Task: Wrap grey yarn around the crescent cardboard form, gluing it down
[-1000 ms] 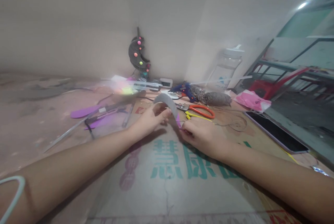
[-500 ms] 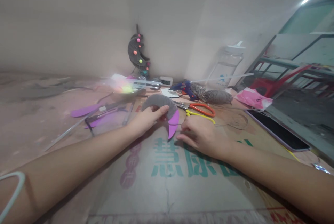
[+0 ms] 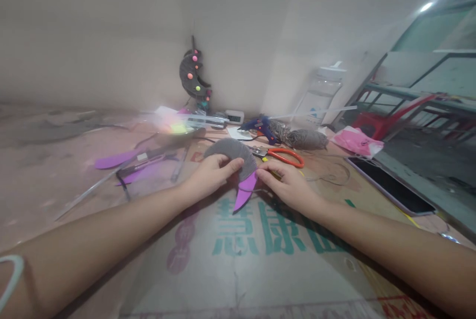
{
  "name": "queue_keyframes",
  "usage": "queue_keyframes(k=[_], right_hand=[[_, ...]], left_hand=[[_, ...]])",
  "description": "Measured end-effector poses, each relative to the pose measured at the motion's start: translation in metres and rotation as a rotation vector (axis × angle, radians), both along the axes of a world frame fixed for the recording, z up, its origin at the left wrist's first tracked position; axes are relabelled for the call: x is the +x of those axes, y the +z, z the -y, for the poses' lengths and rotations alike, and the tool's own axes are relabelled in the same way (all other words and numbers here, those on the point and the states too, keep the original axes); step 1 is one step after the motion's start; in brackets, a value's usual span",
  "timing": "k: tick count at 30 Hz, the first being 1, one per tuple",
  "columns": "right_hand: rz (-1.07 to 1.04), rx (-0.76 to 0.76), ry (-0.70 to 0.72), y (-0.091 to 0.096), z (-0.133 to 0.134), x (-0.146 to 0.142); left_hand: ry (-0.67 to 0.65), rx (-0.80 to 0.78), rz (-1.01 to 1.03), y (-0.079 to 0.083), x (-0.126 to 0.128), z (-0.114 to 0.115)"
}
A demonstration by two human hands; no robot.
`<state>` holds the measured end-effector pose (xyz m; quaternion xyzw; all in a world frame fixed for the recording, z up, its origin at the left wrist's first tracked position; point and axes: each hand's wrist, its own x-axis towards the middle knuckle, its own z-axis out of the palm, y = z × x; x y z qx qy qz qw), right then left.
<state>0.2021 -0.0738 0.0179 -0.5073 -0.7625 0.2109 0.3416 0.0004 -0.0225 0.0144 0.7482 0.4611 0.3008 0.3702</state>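
Note:
A crescent (image 3: pixel 232 148), most of it wrapped in grey yarn, is held up over the cardboard between my hands. Its lower tip is bare purple (image 3: pixel 244 194). My left hand (image 3: pixel 213 175) grips the wrapped part, thumb on the front and the other fingers partly hidden behind. At the outer edge, where wrapping meets purple, the fingertips of my right hand (image 3: pixel 286 183) pinch the crescent. One loose yarn strand (image 3: pixel 250 190) crosses the purple tip and runs off beneath my right hand.
Behind lie orange-handled scissors (image 3: pixel 286 156), a blue glue gun (image 3: pixel 260 127), a grey yarn ball (image 3: pixel 307 138) and a water bottle (image 3: pixel 320 93). A phone (image 3: pixel 390 185) is on the right, purple pieces (image 3: pixel 115 159) on the left. A decorated crescent (image 3: pixel 189 76) hangs at the wall.
My right hand has come in from beside the crescent to pinch its edge. The crescent has tilted, its purple tip swinging down and left, and more purple shows.

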Motion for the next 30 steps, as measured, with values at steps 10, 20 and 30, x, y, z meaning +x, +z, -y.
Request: queue_keyframes(k=[10, 20, 30], right_hand=[[-0.150, -0.162, 0.024, -0.005, 0.000, -0.001], [-0.155, -0.138, 0.013, -0.003, -0.001, -0.003], [-0.092, -0.092, 0.027, -0.005, -0.003, -0.001]], left_hand=[[-0.033, -0.019, 0.039, -0.007, 0.003, 0.000], [-0.031, -0.081, 0.059, -0.004, 0.002, 0.000], [0.040, -0.066, 0.260, -0.008, 0.002, -0.008]])
